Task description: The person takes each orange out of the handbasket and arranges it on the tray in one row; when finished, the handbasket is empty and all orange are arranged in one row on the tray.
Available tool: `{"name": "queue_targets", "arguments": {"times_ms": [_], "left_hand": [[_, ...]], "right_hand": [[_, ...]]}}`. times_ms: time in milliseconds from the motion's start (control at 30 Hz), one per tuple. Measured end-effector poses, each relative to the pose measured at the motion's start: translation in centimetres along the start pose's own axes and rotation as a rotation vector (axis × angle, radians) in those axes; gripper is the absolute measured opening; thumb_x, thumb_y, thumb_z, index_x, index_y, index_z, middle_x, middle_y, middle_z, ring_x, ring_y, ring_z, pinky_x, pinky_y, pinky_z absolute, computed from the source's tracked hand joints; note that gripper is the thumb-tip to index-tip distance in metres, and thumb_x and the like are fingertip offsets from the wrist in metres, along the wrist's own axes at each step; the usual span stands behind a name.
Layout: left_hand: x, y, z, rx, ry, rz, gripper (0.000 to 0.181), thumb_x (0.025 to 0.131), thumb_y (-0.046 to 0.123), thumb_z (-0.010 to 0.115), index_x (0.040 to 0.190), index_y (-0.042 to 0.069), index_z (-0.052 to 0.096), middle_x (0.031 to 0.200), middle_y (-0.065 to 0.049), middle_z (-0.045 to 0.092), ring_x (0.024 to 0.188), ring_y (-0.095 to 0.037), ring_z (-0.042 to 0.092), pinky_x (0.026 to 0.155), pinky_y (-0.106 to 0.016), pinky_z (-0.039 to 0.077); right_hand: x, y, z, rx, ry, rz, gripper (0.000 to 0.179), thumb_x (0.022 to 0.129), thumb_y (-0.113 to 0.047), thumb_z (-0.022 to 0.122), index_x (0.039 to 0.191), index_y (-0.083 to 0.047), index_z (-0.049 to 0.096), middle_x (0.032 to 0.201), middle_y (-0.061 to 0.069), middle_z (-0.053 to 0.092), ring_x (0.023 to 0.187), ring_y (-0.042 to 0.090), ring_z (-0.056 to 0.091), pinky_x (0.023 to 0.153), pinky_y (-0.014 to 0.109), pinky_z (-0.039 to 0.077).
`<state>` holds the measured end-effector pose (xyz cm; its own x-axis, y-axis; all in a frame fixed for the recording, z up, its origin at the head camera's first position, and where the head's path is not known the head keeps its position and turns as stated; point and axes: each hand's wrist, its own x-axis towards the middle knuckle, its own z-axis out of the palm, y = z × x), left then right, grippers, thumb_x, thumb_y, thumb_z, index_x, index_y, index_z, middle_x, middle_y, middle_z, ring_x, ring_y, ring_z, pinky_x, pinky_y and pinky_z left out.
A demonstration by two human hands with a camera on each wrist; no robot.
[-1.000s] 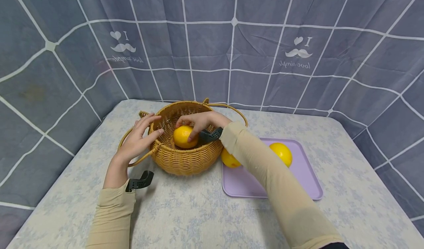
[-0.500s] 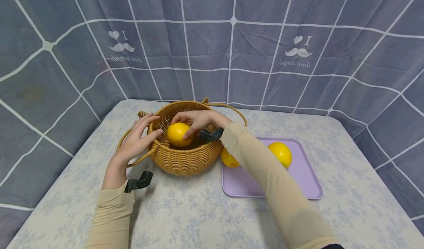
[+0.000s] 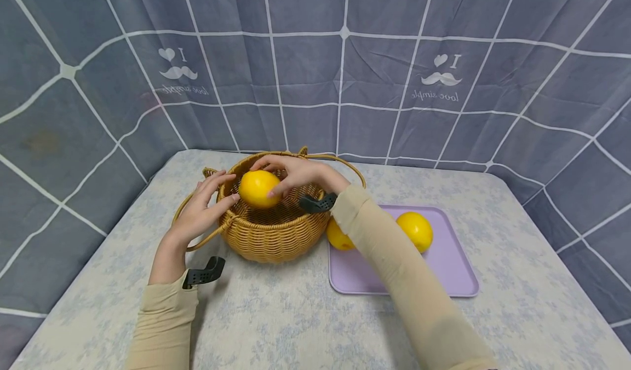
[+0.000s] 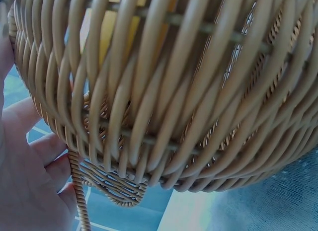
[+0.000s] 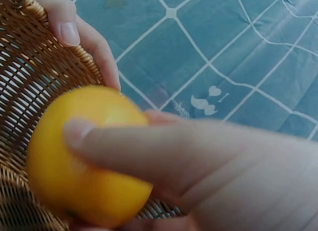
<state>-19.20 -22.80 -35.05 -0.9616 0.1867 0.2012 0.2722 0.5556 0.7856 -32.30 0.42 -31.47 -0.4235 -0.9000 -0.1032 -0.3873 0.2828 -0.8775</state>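
Note:
My right hand [image 3: 293,173] holds a yellow-orange orange [image 3: 258,189] over the mouth of the wicker basket [image 3: 271,244], fingers on its far side and thumb on its near side. In the right wrist view, the thumb lies across the orange [image 5: 84,191]. My left hand [image 3: 199,211] grips the basket's left rim. The left wrist view shows the palm [image 4: 30,186] beside the woven wall [image 4: 164,92], with the orange's yellow showing through the gaps.
A purple tray [image 3: 365,274] lies right of the basket, bearing another orange [image 3: 415,231] and one [image 3: 339,236] partly behind the right sleeve. The basket's handle [image 3: 352,170] hangs out to the right. A grey-blue checked curtain [image 3: 315,74] stands behind the table [image 3: 276,315].
My right hand has raised the orange from inside the basket and brought it left, near my left fingertips. My left hand has kept its place on the rim.

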Motion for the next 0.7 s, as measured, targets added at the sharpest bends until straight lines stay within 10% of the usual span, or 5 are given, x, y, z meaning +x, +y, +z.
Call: {"name": "queue_targets", "arguments": {"times_ms": [700], "left_hand": [[0.0,-0.1,0.2,0.010,0.011,0.007,0.055,0.096,0.032,0.054,0.144,0.012,0.036,0.156,-0.007,0.011,0.142,-0.032,-0.004,0.104,-0.068,0.004]], "right_hand": [[-7.2,-1.0,-1.8,0.197,0.254,-0.163,0.065,0.084,-0.009,0.070,0.139,-0.018,0.037,0.136,0.011,0.046,0.114,0.028,0.056,0.084,0.051,0.049]]}}
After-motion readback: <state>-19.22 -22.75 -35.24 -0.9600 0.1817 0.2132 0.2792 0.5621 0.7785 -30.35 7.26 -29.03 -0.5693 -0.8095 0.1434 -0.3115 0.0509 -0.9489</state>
